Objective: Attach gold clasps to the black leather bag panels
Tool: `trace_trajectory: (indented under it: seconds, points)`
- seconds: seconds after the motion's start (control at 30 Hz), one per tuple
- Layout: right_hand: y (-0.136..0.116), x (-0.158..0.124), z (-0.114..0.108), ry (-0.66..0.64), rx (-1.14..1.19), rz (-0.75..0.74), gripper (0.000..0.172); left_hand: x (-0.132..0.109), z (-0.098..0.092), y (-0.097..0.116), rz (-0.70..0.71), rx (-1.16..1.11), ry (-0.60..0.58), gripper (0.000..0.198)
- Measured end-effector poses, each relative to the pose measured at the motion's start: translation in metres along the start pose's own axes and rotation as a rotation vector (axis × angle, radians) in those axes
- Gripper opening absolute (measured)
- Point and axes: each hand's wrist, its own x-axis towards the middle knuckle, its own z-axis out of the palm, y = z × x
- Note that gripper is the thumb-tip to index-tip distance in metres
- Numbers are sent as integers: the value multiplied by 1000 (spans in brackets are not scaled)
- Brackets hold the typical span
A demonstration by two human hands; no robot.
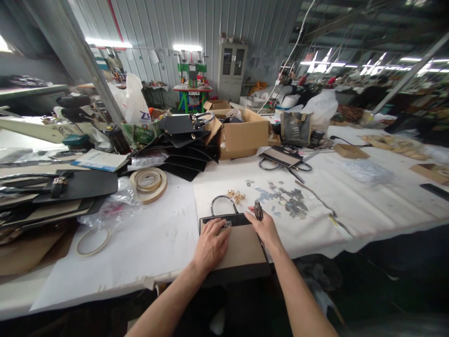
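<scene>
A bag panel (pixel 242 245), beige with black edges and a curved black handle (pixel 224 198), lies at the table's front edge. My left hand (pixel 212 241) rests flat on its upper left part, fingers stretched out. By those fingertips a small metal plate (pixel 228 224) sits on the black strip. My right hand (pixel 264 228) is closed around a hand tool with a dark, rounded end (pixel 258 210), at the panel's upper right corner; its exact kind is hidden by the hand. Gold-coloured fittings (pixel 236 196) lie just beyond the panel, with many flat metal plates (pixel 294 202) to their right.
Black bag parts (pixel 84 185) are stacked at the left, near a tape roll (pixel 149 184) and a loose ring (pixel 93 242). Behind stand a cardboard box (pixel 243 135) and another handled bag panel (pixel 284 157). A thin cord (pixel 319 200) crosses the right side.
</scene>
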Motion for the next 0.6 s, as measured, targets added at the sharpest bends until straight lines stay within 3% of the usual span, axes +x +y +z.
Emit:
trace_trajectory:
  seconds: [0.13,0.23,0.37,0.43,0.5,0.6]
  points:
    - [1,-3,8,-114,-152,-47,53,-3,0,-3,-2,18,-24,34]
    - [1,-4,14,-88,-211,-123,45,-5,-1,-2,-27,20,-49,34]
    - [-13,-7,12,11,-190,-89,39,-3,-2,1,-36,15,-67,34]
    - [-30,-10,8,104,-1,-50,41,-2,-2,2,-32,11,-62,33]
    - [-49,-13,6,189,380,-34,40,-1,-2,2,-28,12,-51,33]
    - [-74,-16,12,154,947,-51,35,0,-2,3,-26,14,-41,31]
